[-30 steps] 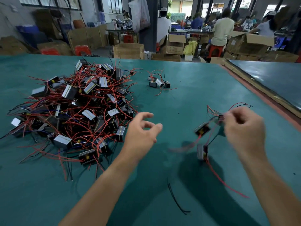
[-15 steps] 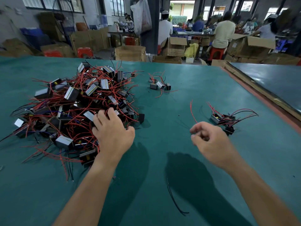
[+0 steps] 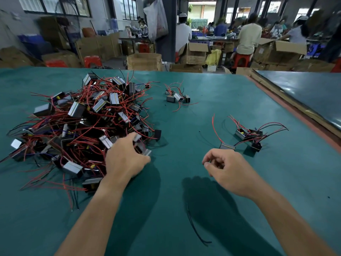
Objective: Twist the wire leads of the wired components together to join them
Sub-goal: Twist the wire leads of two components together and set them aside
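The left hand [image 3: 127, 159] lies palm down at the near right rim of the pile of components [image 3: 73, 122], its fingers bent over a small black block with a silver face [image 3: 147, 152]; the fingers hide whether they have closed on the block or only rest on it. The right hand [image 3: 227, 169] hovers above the table [image 3: 203, 111] with knuckles up and fingers loosely curled, holding nothing. The pile spreads over the left half of the surface, a heap of dark boxy parts with silver faces, tangled in thin red leads with a few black and blue ones. Just beyond the right hand, toward the right edge, sits a small cluster of components [image 3: 249, 135] with red and black leads running between them and arching outward. A smaller cluster [image 3: 175, 97] lies near the far edge, apart from the pile. A loose black wire [image 3: 195, 228] curves across the green surface near the near edge, between the forearms. Beyond the far edge stand cardboard boxes [image 3: 144, 61] and seated people at other benches.
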The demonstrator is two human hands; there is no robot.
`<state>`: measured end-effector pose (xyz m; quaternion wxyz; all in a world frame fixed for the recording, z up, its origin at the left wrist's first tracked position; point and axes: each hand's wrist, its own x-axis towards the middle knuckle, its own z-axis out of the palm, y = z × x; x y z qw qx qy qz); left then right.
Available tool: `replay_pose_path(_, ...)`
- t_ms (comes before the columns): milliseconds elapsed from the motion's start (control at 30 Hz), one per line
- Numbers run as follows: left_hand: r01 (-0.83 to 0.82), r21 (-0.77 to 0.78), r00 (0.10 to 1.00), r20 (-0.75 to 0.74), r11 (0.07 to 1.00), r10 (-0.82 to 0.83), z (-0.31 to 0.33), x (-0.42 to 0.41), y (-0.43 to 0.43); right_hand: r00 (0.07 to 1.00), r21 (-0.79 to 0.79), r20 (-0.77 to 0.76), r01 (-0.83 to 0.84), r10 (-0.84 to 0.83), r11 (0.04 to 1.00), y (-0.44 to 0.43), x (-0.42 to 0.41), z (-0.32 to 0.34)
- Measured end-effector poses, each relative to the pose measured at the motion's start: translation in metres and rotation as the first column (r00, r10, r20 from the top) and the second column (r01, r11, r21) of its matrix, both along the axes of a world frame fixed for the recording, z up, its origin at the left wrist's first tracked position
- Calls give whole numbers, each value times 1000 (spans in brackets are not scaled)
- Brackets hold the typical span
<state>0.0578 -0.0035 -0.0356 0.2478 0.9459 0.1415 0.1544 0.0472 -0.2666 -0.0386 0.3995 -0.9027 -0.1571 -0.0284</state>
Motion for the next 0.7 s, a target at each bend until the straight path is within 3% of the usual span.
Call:
replay_pose_path(67,114,-190,993,-11,975,-118,3,-4,-13,1000,-9,5,1,-1,1000,0,0,0)
replay_pose_path(133,304,-361,945,-2,882,-327,3,-9,-29,1000,-9,23,3,-3,1000,1,0,1)
replay_pose_path(200,465,-418,866,32,780,-499,-1,-13,-44,1000,-23,21,-2,3,1000,1,-2,2)
replay_pose_path(267,543,-439,817,79,716,-572,-4,-15,-54,999,-94,-18,-30,28,995,1,-5,3)
replay_pose_path(400,494,-504,858,151,709,-490,-6,-11,-54,991,-254,-76,-123,107,959,-1,-9,4)
replay_pose_path(500,462,-569,875,170,680,-453,-5,-9,-53,979,-222,-81,-200,186,954,5,-11,2)
replay_pose_path(700,436,-559,898,216,705,-384,-7,-8,-50,972,-252,-60,-234,226,939,12,-14,-3)
